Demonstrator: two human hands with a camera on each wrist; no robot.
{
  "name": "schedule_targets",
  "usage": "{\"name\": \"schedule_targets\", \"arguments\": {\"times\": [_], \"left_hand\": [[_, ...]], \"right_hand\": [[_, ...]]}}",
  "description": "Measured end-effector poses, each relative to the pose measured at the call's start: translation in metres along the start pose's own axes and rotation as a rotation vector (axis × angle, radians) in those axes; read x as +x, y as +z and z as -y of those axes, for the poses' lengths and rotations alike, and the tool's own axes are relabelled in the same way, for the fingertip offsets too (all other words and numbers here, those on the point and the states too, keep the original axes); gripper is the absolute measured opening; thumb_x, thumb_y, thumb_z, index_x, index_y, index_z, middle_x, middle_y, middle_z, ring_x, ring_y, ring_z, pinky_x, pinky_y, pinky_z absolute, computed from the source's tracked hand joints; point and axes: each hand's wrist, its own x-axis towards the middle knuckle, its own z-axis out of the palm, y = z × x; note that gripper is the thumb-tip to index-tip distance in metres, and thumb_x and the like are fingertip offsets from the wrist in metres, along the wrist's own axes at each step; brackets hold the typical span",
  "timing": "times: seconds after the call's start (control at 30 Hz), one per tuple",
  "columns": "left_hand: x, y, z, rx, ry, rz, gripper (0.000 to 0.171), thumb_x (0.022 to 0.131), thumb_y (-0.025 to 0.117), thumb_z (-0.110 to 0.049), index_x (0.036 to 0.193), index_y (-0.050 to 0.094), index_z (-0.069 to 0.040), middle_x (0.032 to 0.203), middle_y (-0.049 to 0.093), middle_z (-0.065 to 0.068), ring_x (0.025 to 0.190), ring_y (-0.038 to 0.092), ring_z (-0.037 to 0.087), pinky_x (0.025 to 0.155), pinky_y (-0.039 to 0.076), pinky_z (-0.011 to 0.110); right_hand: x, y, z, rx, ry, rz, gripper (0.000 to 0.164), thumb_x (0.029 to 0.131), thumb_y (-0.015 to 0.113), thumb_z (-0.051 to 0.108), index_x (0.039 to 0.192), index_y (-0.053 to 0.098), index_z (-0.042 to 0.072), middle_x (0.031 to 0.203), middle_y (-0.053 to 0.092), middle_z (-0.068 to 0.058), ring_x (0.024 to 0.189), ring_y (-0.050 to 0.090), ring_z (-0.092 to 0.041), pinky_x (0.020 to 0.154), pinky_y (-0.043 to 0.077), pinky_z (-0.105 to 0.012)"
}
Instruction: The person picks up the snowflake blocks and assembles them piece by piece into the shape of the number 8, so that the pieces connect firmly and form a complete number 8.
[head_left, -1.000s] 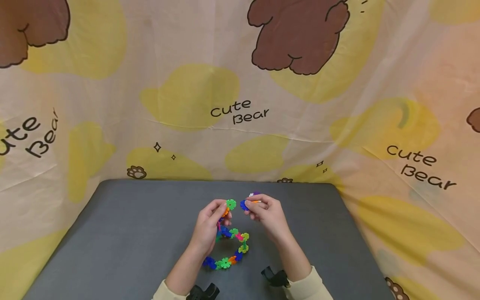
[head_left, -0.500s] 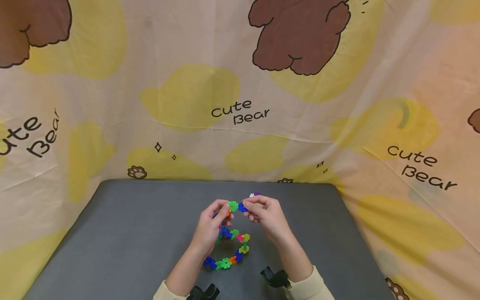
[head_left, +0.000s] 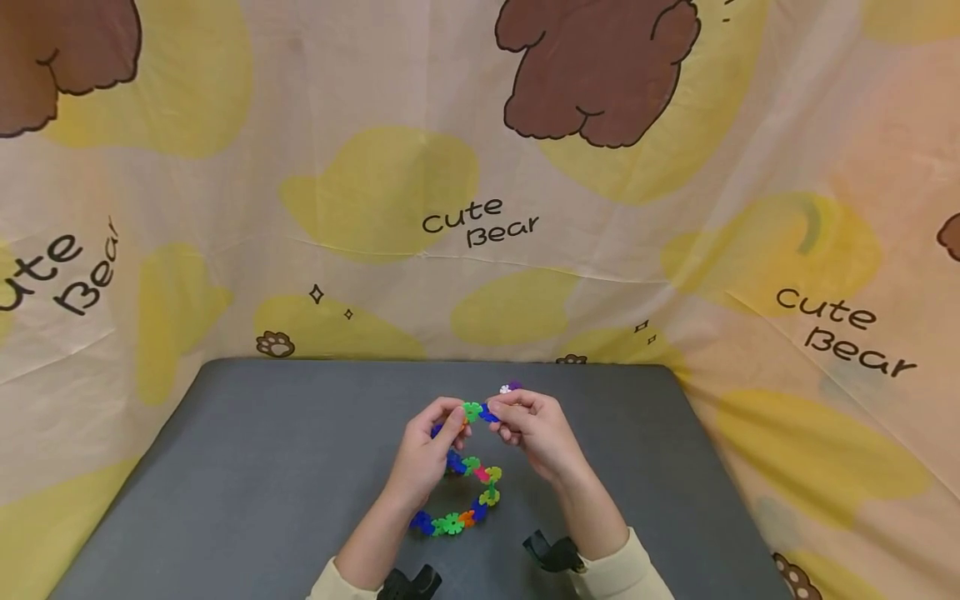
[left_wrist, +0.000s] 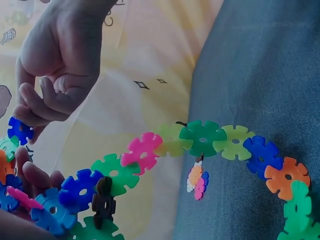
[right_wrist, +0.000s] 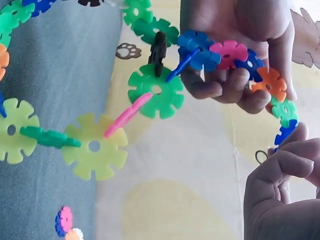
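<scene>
My left hand (head_left: 423,450) pinches the end of a chain of colourful notched snowflake discs, near an orange disc (right_wrist: 270,84) and the green disc (head_left: 472,412) at its tip. A blue snowflake disc (head_left: 488,412) is pinched between the thumb and fingers of my right hand (head_left: 543,433). The blue disc meets the green disc edge to edge; how far their slots interlock cannot be made out. From my left hand the joined chain (left_wrist: 204,138) hangs down and curves in a loop, its lower part (head_left: 452,523) showing between my forearms.
Behind my right hand, purple and white discs (head_left: 510,388) lie on the grey table (head_left: 300,467). The left wrist view shows a small pile of loose discs (left_wrist: 199,180). A printed cloth (head_left: 360,200) hangs behind the table. Black straps (head_left: 551,552) sit at my wrists.
The green disc at the chain's end and the blue disc were apart a second ago and now meet. My left hand has shifted slightly right; my right hand has barely moved.
</scene>
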Motion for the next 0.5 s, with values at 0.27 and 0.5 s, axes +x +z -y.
{"name": "schedule_targets", "arguments": {"times": [0.27, 0.5], "left_hand": [[0.001, 0.004, 0.001, 0.059, 0.061, 0.020, 0.017, 0.106, 0.053, -0.023, 0.101, 0.059, -0.008, 0.082, 0.051, 0.014, 0.073, 0.051, 0.029, 0.067, 0.051, 0.029], [0.001, 0.006, -0.002, 0.121, 0.115, 0.027, 0.015, 0.106, 0.053, -0.024, 0.098, 0.059, -0.011, 0.077, 0.046, 0.007, 0.068, 0.046, 0.022, 0.062, 0.042, 0.025]], "right_hand": [[-0.003, 0.006, 0.004, 0.018, -0.006, -0.035, 0.025, 0.094, 0.072, 0.014, 0.102, 0.067, -0.009, 0.073, 0.071, -0.003, 0.058, 0.060, -0.009, 0.060, 0.054, -0.019], [-0.007, 0.011, 0.012, -0.011, -0.030, -0.082, 0.025, 0.094, 0.071, 0.008, 0.103, 0.064, -0.015, 0.071, 0.071, -0.005, 0.057, 0.064, -0.010, 0.060, 0.056, -0.020]]}}
